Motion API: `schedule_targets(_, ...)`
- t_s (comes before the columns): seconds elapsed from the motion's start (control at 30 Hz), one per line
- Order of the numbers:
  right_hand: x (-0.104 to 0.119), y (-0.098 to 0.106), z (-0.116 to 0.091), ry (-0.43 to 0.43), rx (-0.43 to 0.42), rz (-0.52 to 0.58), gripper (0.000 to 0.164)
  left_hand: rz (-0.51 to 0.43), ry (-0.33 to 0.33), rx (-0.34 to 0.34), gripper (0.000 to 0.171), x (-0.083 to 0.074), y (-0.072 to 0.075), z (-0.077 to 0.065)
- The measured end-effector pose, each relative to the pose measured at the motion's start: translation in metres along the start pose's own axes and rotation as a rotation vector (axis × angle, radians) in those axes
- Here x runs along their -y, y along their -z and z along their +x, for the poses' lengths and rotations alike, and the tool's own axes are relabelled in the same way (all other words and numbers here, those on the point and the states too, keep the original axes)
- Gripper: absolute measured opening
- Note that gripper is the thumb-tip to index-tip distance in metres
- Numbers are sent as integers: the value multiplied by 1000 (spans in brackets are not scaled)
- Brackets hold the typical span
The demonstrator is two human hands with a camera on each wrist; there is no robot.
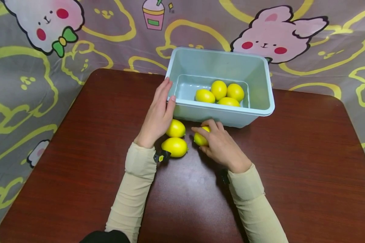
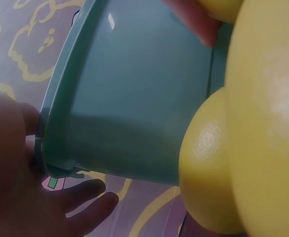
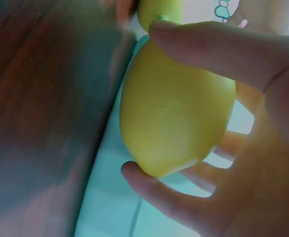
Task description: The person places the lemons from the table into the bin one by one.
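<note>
My right hand (image 1: 222, 145) grips a yellow lemon (image 1: 199, 139) in front of the tub. In the right wrist view the thumb lies across one side of this lemon and fingers curl round the other. My left hand (image 1: 156, 116) rests against the left front corner of a light blue plastic tub (image 1: 222, 114), fingers nearly straight along its side and thumb at the rim. Beside the left wrist two lemons lie on the table, one nearer the tub (image 1: 176, 128) and one nearer me (image 1: 175, 147). Inside the tub sit several lemons (image 1: 218, 89).
The dark brown wooden table (image 1: 301, 162) has rounded far corners. Behind it hangs a grey and purple cloth (image 1: 197, 15) with cartoon prints, close to the tub's back side.
</note>
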State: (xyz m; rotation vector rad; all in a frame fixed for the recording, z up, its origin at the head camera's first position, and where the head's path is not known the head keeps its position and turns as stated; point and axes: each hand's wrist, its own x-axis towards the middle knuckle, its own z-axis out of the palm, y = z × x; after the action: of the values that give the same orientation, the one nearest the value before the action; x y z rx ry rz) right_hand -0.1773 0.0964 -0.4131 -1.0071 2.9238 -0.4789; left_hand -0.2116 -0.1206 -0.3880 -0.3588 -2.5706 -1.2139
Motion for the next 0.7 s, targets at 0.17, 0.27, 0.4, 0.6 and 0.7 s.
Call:
schedule_targets(0.17,2,5,-1,-1,-11,2,58,1,0,-2,51,0,0,0)
schedule_targets(0.27,3,8,-1,7,-27,2,58,0,-4,-6,51,-1,1,0)
schedule_targets(0.4,5,10,-2,20,-51,6,58,-2,-6,-7,51,0,0,0)
schedule_targets(0.6,7,14,-3,47,-100,11,59,-2,-2,-2,51,-1,0,0)
schedule_targets(0.7,9,16,-4,55,-121,18,59,-2,1,0,51,-1,0,0)
